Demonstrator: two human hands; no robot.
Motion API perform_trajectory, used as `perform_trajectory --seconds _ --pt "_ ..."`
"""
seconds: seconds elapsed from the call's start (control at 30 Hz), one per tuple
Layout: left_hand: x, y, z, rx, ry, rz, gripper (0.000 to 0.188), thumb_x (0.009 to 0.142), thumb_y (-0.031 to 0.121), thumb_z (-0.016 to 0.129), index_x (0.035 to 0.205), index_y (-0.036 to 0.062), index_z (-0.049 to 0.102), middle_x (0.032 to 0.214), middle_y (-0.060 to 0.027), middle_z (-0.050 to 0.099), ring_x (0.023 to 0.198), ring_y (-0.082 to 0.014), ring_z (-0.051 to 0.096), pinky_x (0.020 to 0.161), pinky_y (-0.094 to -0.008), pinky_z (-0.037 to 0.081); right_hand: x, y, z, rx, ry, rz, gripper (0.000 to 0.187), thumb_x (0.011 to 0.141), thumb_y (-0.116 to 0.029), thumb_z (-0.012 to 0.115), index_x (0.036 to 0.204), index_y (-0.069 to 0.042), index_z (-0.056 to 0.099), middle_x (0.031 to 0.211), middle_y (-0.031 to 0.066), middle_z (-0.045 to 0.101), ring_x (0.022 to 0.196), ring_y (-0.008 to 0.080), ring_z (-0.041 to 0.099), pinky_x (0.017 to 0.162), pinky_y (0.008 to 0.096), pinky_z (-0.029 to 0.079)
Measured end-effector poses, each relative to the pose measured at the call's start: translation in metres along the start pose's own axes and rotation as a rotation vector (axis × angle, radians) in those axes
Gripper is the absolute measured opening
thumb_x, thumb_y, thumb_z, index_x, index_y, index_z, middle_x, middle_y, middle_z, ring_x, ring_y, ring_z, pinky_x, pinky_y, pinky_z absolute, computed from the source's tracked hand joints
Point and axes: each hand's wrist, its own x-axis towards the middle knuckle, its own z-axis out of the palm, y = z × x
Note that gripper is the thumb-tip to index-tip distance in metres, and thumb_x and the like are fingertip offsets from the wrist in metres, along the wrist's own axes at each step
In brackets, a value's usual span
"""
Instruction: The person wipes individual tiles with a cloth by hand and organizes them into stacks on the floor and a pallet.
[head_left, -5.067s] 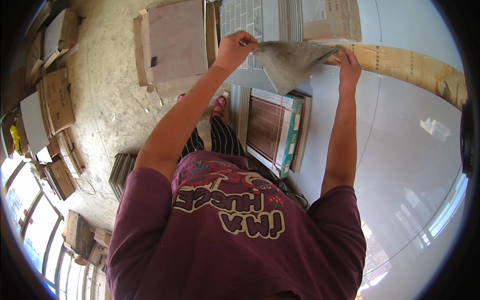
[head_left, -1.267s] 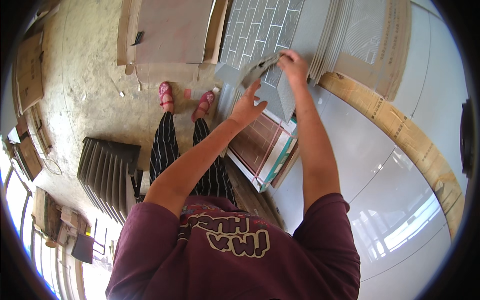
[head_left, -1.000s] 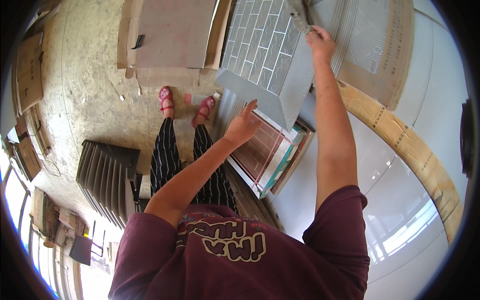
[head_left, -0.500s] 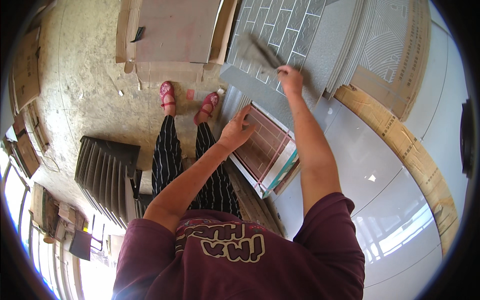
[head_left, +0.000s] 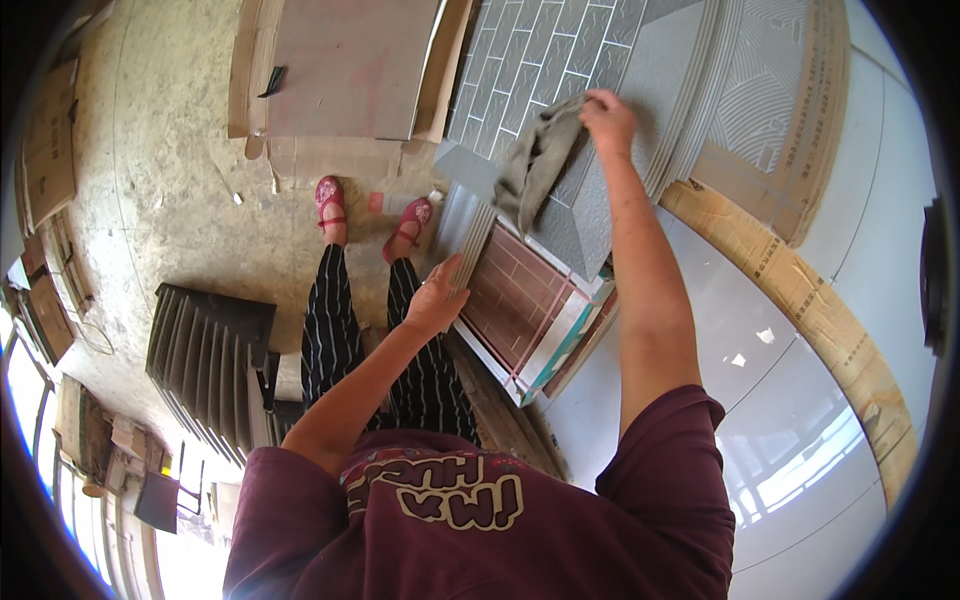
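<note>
A crumpled grey-brown cloth (head_left: 540, 165) hangs from my right hand (head_left: 608, 120), whose fingers are closed on its upper end. The cloth trails over the near edge of a grey tile panel (head_left: 540, 60) with a brick pattern and pale joints. Lower and to the left, my left hand (head_left: 437, 300) is at the left side of a stack of reddish-brown brick-pattern tiles (head_left: 515, 290). Its fingers are apart and hold nothing; whether they touch the stack's edge, I cannot tell. Grey layered tile edges (head_left: 465, 225) lie just beyond that hand.
Glossy pale tiles (head_left: 740, 330) lie to the right, bordered by cardboard strips (head_left: 800, 270). A flat brown board (head_left: 350, 70) on cardboard lies at the far left. A dark slatted rack (head_left: 205, 350) stands left of my legs. My red shoes (head_left: 408, 228) are on the concrete floor.
My right hand has moved up and slightly right, and the cloth now hangs down toward the panel's near edge. My left hand has shifted left and down, off the reddish-brown tiles.
</note>
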Motion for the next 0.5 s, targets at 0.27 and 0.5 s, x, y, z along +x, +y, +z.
perform_trajectory --seconds 0.27,0.5 --pt "-0.007 -0.015 -0.008 0.021 0.018 -0.006 0.064 0.082 0.015 0.062 0.138 0.0135 0.031 0.127 -0.0125 0.048 0.092 -0.0219 0.060 0.067 -0.0315 0.048 0.058 -0.004 -0.028 0.306 0.285 0.018 0.013 0.079 -0.004 0.063 0.091 -0.002 0.067 0.073 0.0058 0.065 0.060 0.0129 0.062 0.054 0.0244 0.048" --pt "-0.004 -0.018 -0.013 -0.036 0.026 -0.025 0.060 0.080 0.016 0.061 0.133 0.0122 0.034 0.123 -0.0117 0.050 0.089 -0.0253 0.062 0.078 -0.0363 0.048 0.061 0.020 0.005 0.255 0.196 0.059 0.016 0.077 -0.008 0.064 0.092 -0.005 0.068 0.074 0.0065 0.066 0.060 0.0138 0.063 0.056 0.0256 0.049"
